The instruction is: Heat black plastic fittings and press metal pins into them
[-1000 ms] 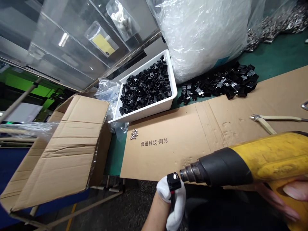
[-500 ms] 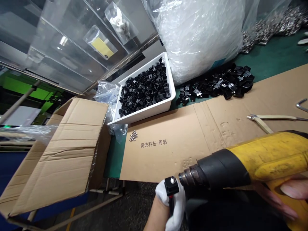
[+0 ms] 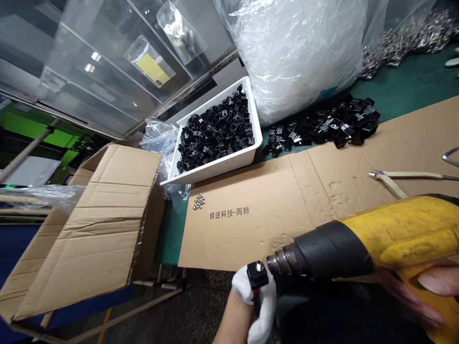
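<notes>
My left hand (image 3: pixel 263 303), in a white glove, is closed around a small black part (image 3: pixel 257 275) at the bottom centre. A shiny metal piece (image 3: pixel 259 266) shows on top of that part. On the right, my right hand (image 3: pixel 426 291) has its bare fingers wrapped round the handle of a yellow heat gun (image 3: pixel 401 234). The gun's metal nozzle (image 3: pixel 281 262) points left and ends just beside the black part, near the gloved fingers.
A white bin (image 3: pixel 222 167) of black parts stands beyond the cardboard sheet (image 3: pixel 233 239). More black parts (image 3: pixel 333 122) lie by a plastic bag (image 3: pixel 301 57). Pliers (image 3: pixel 412 175), small metal pieces (image 3: pixel 199 201) and an open carton (image 3: pixel 103 215) are also there.
The black part in my left hand has shifted very slightly to the right and up, closer to the nozzle. The heat gun has hardly moved.
</notes>
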### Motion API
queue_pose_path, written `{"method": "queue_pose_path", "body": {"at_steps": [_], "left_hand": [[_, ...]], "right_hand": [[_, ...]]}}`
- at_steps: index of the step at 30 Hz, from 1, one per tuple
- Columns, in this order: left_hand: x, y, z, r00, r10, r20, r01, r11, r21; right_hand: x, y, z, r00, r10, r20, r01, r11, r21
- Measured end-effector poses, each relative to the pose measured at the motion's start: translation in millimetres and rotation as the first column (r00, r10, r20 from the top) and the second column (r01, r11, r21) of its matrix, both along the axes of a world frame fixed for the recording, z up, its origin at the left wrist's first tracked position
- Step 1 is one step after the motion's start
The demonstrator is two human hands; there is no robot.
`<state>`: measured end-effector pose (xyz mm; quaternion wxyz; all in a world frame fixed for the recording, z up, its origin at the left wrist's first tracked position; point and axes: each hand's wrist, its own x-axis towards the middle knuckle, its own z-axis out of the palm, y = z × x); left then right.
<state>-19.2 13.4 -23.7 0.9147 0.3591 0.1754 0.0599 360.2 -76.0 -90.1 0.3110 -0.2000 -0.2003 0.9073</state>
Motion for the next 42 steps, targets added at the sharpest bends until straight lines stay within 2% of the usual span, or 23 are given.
{"method": "queue_pose_path", "body": {"at_steps": [3,6,9,13,20,24,29,35,42], "left_hand": [[-7.3,3.4,8.7,0.994,0.105,-0.035,-0.104,0.994,0.026],[-20.5,12.6,26.5,0.967,0.192,-0.169,-0.162,0.971,0.175],[-30.5,23.1,42.0,0.934,0.215,-0.286,-0.123,0.944,0.307],[-35.4,33.4,48.8,0.916,0.165,-0.366,-0.036,0.942,0.335],[-41.6,47.2,43.3,0.887,0.11,-0.45,0.058,0.938,0.343],[-44.9,53.2,35.3,0.9,0.09,-0.426,0.055,0.947,0.316],[-48.2,58.0,26.2,0.922,0.089,-0.376,0.033,0.951,0.308],[-49.6,59.9,23.0,0.939,0.077,-0.334,0.013,0.966,0.259],[-48.0,60.0,20.8,0.942,0.081,-0.326,0.017,0.957,0.289]], "right_hand": [[1.3,3.4,4.1,1.0,-0.015,-0.01,0.015,0.999,-0.032],[1.5,7.2,9.5,0.997,-0.069,0.021,0.071,0.993,-0.094],[-1.0,10.3,16.5,0.987,-0.15,0.063,0.156,0.982,-0.103],[-3.6,12.7,24.0,0.987,-0.154,0.046,0.159,0.979,-0.126],[-1.6,9.3,29.4,0.976,-0.202,0.082,0.216,0.946,-0.24],[-3.2,12.7,32.2,0.972,-0.224,0.074,0.235,0.947,-0.217],[-0.7,16.7,35.6,0.97,-0.197,0.14,0.222,0.955,-0.196],[3.8,18.2,40.3,0.966,-0.192,0.171,0.224,0.955,-0.192],[4.3,21.3,42.1,0.973,-0.151,0.176,0.188,0.957,-0.219]]}}
